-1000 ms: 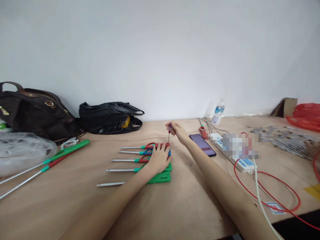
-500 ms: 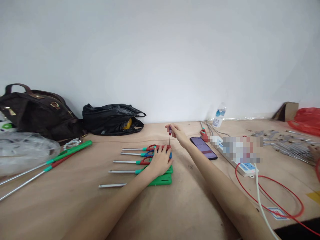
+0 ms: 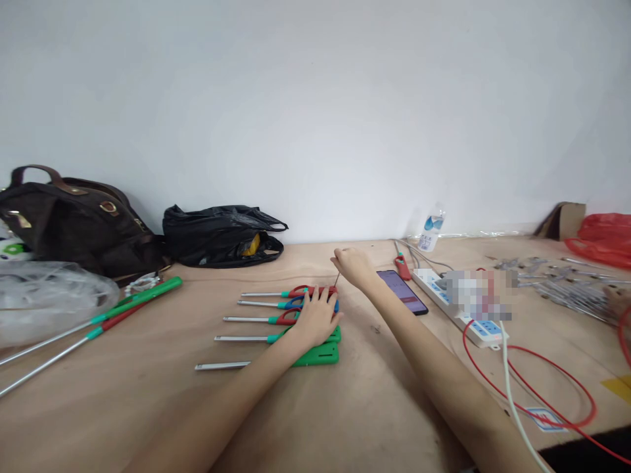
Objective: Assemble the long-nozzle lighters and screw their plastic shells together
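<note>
Several long-necked gas lighters lie side by side on the table, metal tubes pointing left. My left hand (image 3: 318,316) rests flat with fingers spread over their handles, covering parts of the blue lighter (image 3: 296,303) and a red lighter (image 3: 283,320). The nearest one is a green lighter (image 3: 318,355), partly under my left forearm. My right hand (image 3: 353,268) is closed around a small screwdriver (image 3: 336,281); its handle is hidden in the fist. The tilted shaft reaches down to the handle end of the farthest red lighter (image 3: 328,290).
Right of my hands lie a phone (image 3: 401,293), another red lighter (image 3: 403,265) and a white power strip (image 3: 480,330) with cables. A water bottle (image 3: 432,230) stands by the wall. Metal tubes (image 3: 572,299) lie far right, beside another person's hand (image 3: 618,301). Bags (image 3: 221,233) sit at left.
My right hand has turned and closed into a fist over the screwdriver's handle, and the shaft has gone from upright to tilted. My left hand has stayed on the lighters.
</note>
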The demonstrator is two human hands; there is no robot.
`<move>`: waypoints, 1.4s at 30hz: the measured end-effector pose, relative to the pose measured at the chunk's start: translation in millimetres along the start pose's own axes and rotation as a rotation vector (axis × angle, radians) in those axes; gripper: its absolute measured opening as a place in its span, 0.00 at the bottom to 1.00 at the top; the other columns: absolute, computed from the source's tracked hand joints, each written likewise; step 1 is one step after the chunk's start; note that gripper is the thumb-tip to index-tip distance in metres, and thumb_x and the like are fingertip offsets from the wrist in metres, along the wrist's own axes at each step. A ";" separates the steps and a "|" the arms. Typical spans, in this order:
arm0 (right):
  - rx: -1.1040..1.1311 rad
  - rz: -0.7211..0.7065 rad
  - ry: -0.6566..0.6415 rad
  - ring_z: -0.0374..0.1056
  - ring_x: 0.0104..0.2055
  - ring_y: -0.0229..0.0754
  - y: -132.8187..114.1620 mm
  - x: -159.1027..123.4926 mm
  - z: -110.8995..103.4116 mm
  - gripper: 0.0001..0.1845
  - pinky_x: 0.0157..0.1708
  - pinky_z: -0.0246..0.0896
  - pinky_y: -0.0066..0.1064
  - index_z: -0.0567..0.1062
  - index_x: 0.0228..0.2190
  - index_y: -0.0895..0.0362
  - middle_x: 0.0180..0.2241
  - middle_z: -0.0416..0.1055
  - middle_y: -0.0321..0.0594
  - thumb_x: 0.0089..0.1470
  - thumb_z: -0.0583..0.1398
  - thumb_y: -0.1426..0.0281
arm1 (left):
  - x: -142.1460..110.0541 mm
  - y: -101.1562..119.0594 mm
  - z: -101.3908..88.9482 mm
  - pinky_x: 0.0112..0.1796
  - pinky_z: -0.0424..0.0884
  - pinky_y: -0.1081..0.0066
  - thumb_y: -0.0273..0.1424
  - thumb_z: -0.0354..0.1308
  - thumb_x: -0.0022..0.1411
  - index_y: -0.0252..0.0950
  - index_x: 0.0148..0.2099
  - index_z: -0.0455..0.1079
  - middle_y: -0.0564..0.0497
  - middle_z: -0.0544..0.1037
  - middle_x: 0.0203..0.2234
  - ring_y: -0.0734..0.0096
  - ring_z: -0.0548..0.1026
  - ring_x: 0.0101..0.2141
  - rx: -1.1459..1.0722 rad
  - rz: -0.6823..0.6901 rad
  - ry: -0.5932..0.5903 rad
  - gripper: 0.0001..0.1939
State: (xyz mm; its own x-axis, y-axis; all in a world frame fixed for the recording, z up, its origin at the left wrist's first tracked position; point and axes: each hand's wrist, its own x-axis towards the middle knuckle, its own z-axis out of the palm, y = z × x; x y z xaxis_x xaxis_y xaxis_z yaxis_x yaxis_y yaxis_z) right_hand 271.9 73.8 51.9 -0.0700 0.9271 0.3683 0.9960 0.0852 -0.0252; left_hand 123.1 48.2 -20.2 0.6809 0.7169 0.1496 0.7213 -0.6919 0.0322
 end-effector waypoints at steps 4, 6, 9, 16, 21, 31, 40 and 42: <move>0.012 -0.061 -0.019 0.70 0.45 0.49 -2.3 -1.7 -4.0 0.12 0.39 0.57 0.32 0.72 0.42 0.59 0.42 0.75 0.53 0.62 0.51 0.72 | 0.3 -0.4 1.4 0.57 0.54 0.44 0.39 0.48 0.67 0.32 0.62 0.59 0.35 0.61 0.61 0.42 0.57 0.61 -0.006 0.007 0.020 0.25; 0.008 -0.057 -0.036 0.70 0.44 0.51 -1.7 -2.5 -5.1 0.13 0.39 0.57 0.34 0.72 0.44 0.60 0.42 0.75 0.56 0.63 0.51 0.69 | 0.2 -0.8 2.2 0.57 0.54 0.44 0.39 0.47 0.67 0.33 0.62 0.59 0.35 0.61 0.61 0.43 0.58 0.61 0.001 0.015 0.029 0.25; 0.020 -0.050 -0.077 0.71 0.40 0.52 -0.3 -4.0 -8.5 0.13 0.36 0.56 0.35 0.72 0.41 0.62 0.37 0.76 0.57 0.63 0.53 0.67 | -0.1 -0.8 1.9 0.57 0.53 0.44 0.39 0.47 0.68 0.33 0.62 0.59 0.35 0.62 0.61 0.43 0.58 0.61 0.005 0.017 0.031 0.25; 0.105 -0.115 -0.078 0.71 0.36 0.46 -4.0 -6.3 -10.9 0.07 0.31 0.53 0.30 0.73 0.35 0.57 0.36 0.76 0.46 0.59 0.56 0.67 | 0.0 0.6 -0.4 0.58 0.53 0.46 0.39 0.46 0.68 0.30 0.63 0.59 0.34 0.59 0.62 0.42 0.57 0.61 0.024 0.006 -0.010 0.26; 0.233 -0.059 -0.046 0.69 0.33 0.44 -2.3 -0.8 -5.9 0.07 0.31 0.53 0.30 0.73 0.32 0.57 0.31 0.75 0.45 0.58 0.58 0.67 | 0.3 -0.2 1.9 0.58 0.53 0.45 0.39 0.48 0.68 0.31 0.62 0.60 0.35 0.61 0.61 0.43 0.58 0.60 0.016 0.012 0.022 0.25; 0.110 0.041 -0.200 0.71 0.41 0.45 1.6 -1.5 13.8 0.15 0.38 0.59 0.31 0.71 0.45 0.64 0.42 0.74 0.55 0.62 0.48 0.76 | -0.1 -0.3 1.0 0.57 0.54 0.45 0.39 0.48 0.68 0.30 0.62 0.60 0.34 0.61 0.61 0.42 0.58 0.61 0.026 0.010 0.004 0.26; 0.032 0.026 -0.460 0.74 0.42 0.44 1.5 -2.3 50.4 0.17 0.35 0.61 0.26 0.78 0.39 0.62 0.41 0.77 0.52 0.62 0.51 0.67 | -0.1 -0.8 3.5 0.57 0.55 0.45 0.39 0.49 0.67 0.31 0.61 0.61 0.35 0.60 0.62 0.41 0.59 0.60 0.045 0.002 0.016 0.25; 0.009 0.010 -0.464 0.74 0.43 0.44 -0.1 -2.5 49.0 0.17 0.36 0.62 0.26 0.78 0.40 0.61 0.42 0.77 0.51 0.62 0.51 0.68 | -0.6 -0.3 2.5 0.58 0.55 0.45 0.39 0.49 0.68 0.30 0.61 0.62 0.34 0.60 0.62 0.41 0.58 0.60 0.047 0.004 0.004 0.24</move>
State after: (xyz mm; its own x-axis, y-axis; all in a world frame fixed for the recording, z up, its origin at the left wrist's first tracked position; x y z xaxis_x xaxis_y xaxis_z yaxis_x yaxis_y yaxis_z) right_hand 269.3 89.4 5.5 -0.0793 0.9930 -0.0873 0.9964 0.0764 -0.0356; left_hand 122.8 48.2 -22.8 0.6833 0.7139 0.1532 0.7240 -0.6897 -0.0150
